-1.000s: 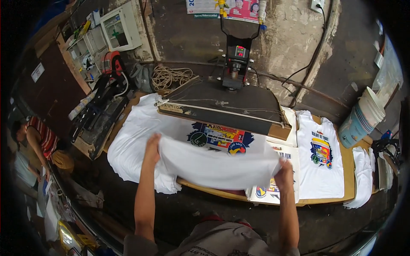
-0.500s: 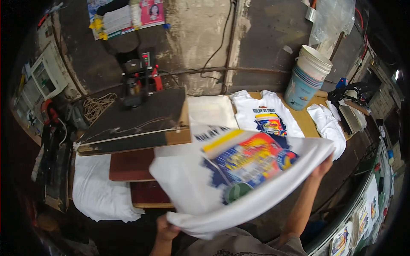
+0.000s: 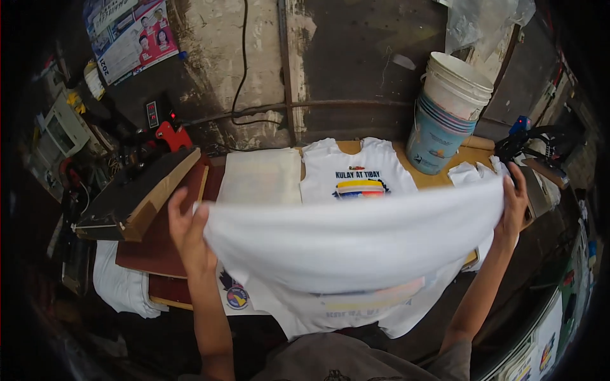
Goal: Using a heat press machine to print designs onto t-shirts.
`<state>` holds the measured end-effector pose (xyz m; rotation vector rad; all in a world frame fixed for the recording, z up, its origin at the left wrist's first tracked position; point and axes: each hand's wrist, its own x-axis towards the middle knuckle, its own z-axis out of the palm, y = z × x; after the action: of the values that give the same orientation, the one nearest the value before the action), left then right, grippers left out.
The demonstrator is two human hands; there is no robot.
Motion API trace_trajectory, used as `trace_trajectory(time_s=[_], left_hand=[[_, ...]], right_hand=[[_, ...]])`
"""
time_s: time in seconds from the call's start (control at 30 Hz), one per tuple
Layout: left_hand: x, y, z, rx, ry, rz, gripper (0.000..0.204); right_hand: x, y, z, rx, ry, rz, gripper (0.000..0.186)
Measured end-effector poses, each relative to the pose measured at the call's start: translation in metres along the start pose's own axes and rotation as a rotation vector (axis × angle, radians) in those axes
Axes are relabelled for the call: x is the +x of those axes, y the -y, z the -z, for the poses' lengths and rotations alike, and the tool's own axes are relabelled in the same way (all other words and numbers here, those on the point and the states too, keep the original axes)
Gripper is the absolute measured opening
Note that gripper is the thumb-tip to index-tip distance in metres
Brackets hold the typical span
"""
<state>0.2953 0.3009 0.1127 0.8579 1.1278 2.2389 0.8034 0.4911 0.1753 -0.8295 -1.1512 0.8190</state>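
A white T-shirt (image 3: 356, 244) is stretched between my two hands, its upper edge blurred by motion. My left hand (image 3: 192, 238) grips the left end of that edge, thumb against the cloth. At the right end, my right hand (image 3: 513, 206) holds the other corner with bent fingers. Faint, upside-down printing shows through the lower cloth, which hangs toward my body. Behind it, a white T-shirt with a colourful print (image 3: 356, 170) lies flat on the table, partly covered by the held one. A white piece with a round print (image 3: 236, 296) shows below my left hand.
At left stands a heat press with a dark, tilted upper plate (image 3: 136, 200) over a reddish-brown board (image 3: 149, 254). Folded white cloth (image 3: 121, 279) hangs beneath. An off-white sheet (image 3: 260, 174) lies mid-table. Stacked buckets (image 3: 448, 114) stand at back right, beside crumpled white cloth (image 3: 469, 174).
The T-shirt has been raised and swung so its printed side no longer faces up. Both hands moved up, the left one also leftward. The view has shifted to the right.
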Motion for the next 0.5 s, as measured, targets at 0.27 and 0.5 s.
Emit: trace_trajectory(time_s=[0.27, 0.5], left_hand=[[0.118, 0.120, -0.104, 0.134, 0.042, 0.411, 0.032], [0.082, 0.054, -0.170, 0.018, 0.121, 0.007, 0.052]], right_hand=[[0.187, -0.135, -0.006, 0.104, 0.235, -0.495, 0.043], [0.182, -0.078, 0.009, 0.427, 0.281, -0.105, 0.055]])
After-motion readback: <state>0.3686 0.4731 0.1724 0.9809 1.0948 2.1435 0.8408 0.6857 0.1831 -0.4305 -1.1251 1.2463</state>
